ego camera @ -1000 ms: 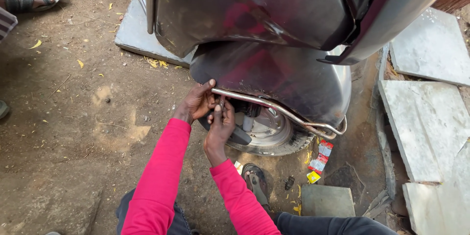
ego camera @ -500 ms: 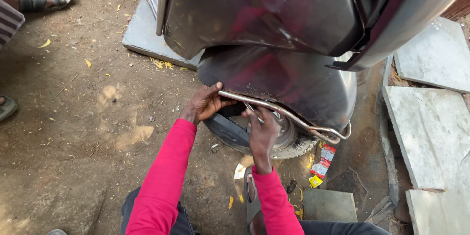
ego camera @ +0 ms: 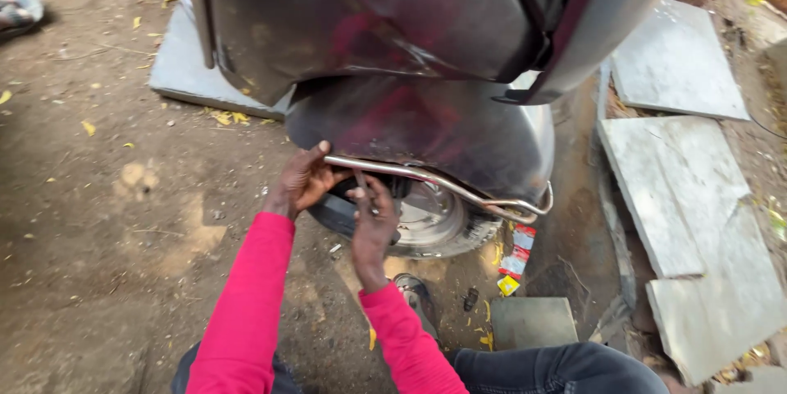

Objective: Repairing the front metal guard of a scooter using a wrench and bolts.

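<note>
While I look down from the head camera, bare dirt ground (ego camera: 106,222) fills the left side, scattered with small yellow leaves, and a sandalled foot (ego camera: 18,7) of another person shows at the top left corner. Further in, a flat grey slab (ego camera: 193,66) lies under the front of a dark scooter body (ego camera: 385,17). My left hand (ego camera: 305,181), in a pink sleeve (ego camera: 246,304), curls its fingers around the near end of a chrome guard rail (ego camera: 434,183) that runs along the lower edge of the rounded mudguard (ego camera: 426,127). Just beside it, my right hand (ego camera: 373,226) is closed narrowly on a thin dark tool (ego camera: 361,185), held up against the rail near the wheel hub (ego camera: 426,214); I cannot tell what kind of tool it is. Below the tyre (ego camera: 344,218), small red and yellow wrappers (ego camera: 515,259) lie on the ground. To the right, pale stone slabs (ego camera: 689,197) lie side by side, and my dark trouser leg (ego camera: 557,369) shows at the bottom edge.
</note>
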